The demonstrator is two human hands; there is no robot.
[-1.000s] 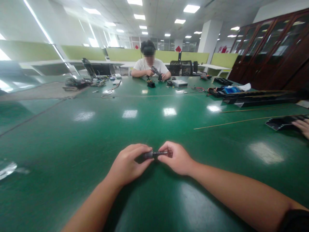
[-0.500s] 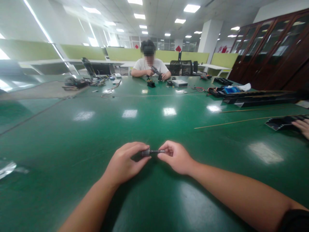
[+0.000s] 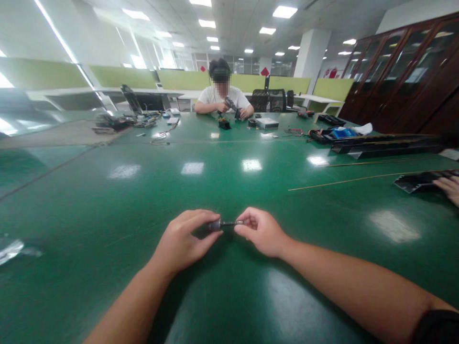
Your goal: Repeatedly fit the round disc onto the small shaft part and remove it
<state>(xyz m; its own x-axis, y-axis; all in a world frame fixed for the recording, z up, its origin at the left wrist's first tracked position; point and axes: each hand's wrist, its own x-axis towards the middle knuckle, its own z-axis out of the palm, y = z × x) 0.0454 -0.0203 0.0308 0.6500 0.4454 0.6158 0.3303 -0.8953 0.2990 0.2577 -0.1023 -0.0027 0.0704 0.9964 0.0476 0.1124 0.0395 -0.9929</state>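
My left hand [image 3: 186,241] is closed round a small grey cylinder [image 3: 214,224], its thumb below and fingers above. A thin dark shaft [image 3: 228,223] runs to the right from the cylinder's end. My right hand [image 3: 261,231] pinches the far end of this shaft between thumb and fingertips. Both hands are just above the green tabletop [image 3: 229,291], with the shaft lying level between them. What kind of part this is, I cannot make out.
Across the table a person [image 3: 224,98] handles a dark tool. Black metal channels [image 3: 390,145] and thin yellow rods [image 3: 333,182] lie on the right, where another person's hand [image 3: 448,187] rests. Clear plastic [image 3: 12,251] lies at left; electronic parts [image 3: 118,122] are piled far left.
My left hand and the cylinder have shifted slightly left, so a little more shaft shows between the hands. My right hand has barely moved.
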